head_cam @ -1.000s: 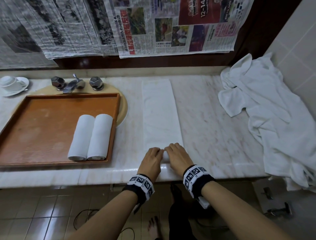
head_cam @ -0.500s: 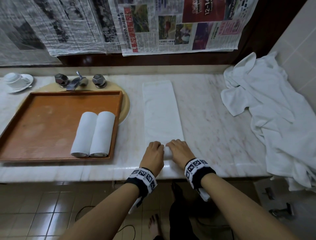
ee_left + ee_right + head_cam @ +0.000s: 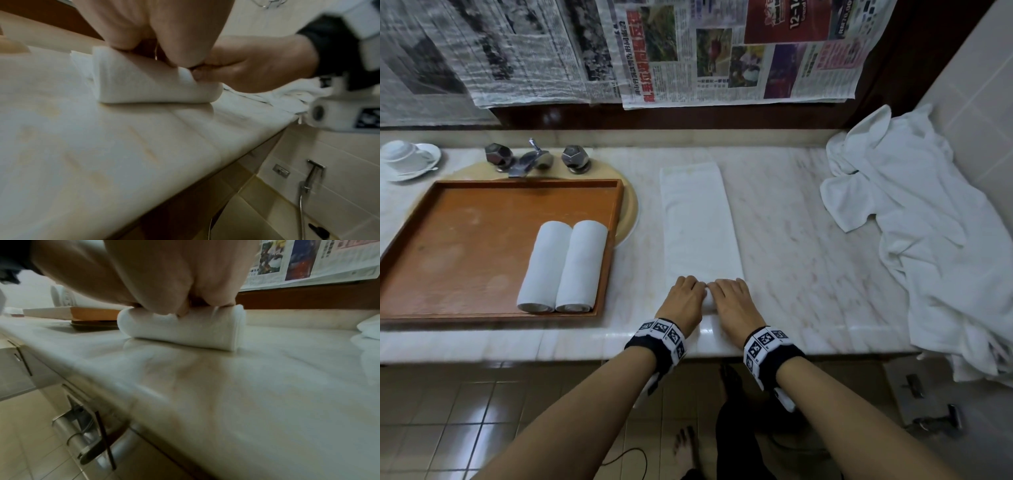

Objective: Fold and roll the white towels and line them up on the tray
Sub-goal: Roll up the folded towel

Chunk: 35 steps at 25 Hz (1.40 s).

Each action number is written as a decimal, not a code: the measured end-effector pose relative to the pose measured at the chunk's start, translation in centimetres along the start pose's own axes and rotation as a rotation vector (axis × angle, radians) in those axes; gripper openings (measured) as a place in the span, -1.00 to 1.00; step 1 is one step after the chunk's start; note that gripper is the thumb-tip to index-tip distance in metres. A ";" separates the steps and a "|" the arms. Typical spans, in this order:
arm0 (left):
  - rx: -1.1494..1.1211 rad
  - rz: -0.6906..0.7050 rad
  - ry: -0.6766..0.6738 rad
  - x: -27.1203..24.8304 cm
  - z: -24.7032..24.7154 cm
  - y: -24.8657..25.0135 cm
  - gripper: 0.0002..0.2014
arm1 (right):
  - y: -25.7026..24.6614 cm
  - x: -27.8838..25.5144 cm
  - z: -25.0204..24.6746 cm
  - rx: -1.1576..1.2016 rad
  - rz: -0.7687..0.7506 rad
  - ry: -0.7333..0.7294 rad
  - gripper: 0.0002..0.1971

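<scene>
A white towel (image 3: pixel 698 219) folded into a long strip lies on the marble counter (image 3: pixel 808 240), pointing away from me. Its near end is wound into a short roll (image 3: pixel 152 86) (image 3: pixel 185 332). My left hand (image 3: pixel 683 299) and right hand (image 3: pixel 732 303) sit side by side on top of that roll, fingers curled over it. Two finished white rolls (image 3: pixel 563 267) lie side by side at the right end of the wooden tray (image 3: pixel 448 246).
A heap of loose white towels (image 3: pixel 935 233) covers the counter's right end against the tiled wall. A tap with two handles (image 3: pixel 534 159) stands behind the tray, and a cup on a saucer (image 3: pixel 405 161) sits far left. Newspaper hangs above.
Both hands have moved a little away from me along the strip, and the roll under them has grown thicker. The flat part of the towel is shorter.
</scene>
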<state>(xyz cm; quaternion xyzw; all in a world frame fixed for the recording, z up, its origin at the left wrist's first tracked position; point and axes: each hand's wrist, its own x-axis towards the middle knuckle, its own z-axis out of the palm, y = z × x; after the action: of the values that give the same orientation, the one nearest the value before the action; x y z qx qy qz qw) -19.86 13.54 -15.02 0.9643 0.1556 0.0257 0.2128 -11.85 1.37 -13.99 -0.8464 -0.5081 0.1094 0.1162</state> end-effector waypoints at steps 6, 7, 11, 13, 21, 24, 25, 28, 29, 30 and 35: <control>-0.022 0.120 0.229 -3.0 1.8 0.5 -0.63 | -0.3 1.0 -1.7 -0.034 0.037 -0.141 -0.53; -0.023 0.124 0.231 -2.8 1.7 0.2 -0.68 | -0.4 0.6 -1.4 -0.036 0.041 -0.087 -0.51; 0.077 0.065 0.080 -0.5 0.0 0.1 -0.77 | -0.3 -0.6 0.1 -0.121 0.041 0.011 -0.45; 0.109 0.003 -0.007 0.1 -0.7 0.6 -0.75 | -0.2 -0.2 -0.1 -0.144 0.036 -0.018 -0.48; 0.096 0.146 0.184 -3.6 0.5 1.4 -0.61 | -0.9 1.3 -1.9 -0.174 0.037 -0.196 -0.61; 0.042 0.103 0.102 -2.2 0.3 -0.3 -0.66 | -1.0 0.0 -1.2 -0.092 0.031 -0.049 -0.54; 0.036 0.085 0.042 -1.5 0.0 -0.6 -0.68 | -0.8 -0.5 -0.9 -0.097 0.018 -0.025 -0.51; 0.072 0.046 -0.084 -0.3 -1.0 -0.6 -0.64 | 0.1 -0.7 0.0 -0.152 -0.043 0.010 -0.50; 0.069 0.041 -0.048 -0.6 -0.9 -0.4 -0.66 | 0.3 -0.4 0.1 -0.142 -0.058 0.022 -0.53; 0.057 0.032 0.018 -1.2 -0.9 -0.1 -0.71 | 0.4 0.0 -0.1 -0.117 -0.060 0.006 -0.55; 0.008 0.154 0.247 -2.8 0.4 -0.2 -0.73 | 0.2 2.2 -1.7 -0.076 0.006 -0.152 -0.63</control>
<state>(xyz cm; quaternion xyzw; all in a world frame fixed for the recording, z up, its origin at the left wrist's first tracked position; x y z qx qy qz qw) -22.55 12.66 -15.37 0.9638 0.1063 0.1596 0.1855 -10.17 3.05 -12.63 -0.8410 -0.5166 0.1544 0.0449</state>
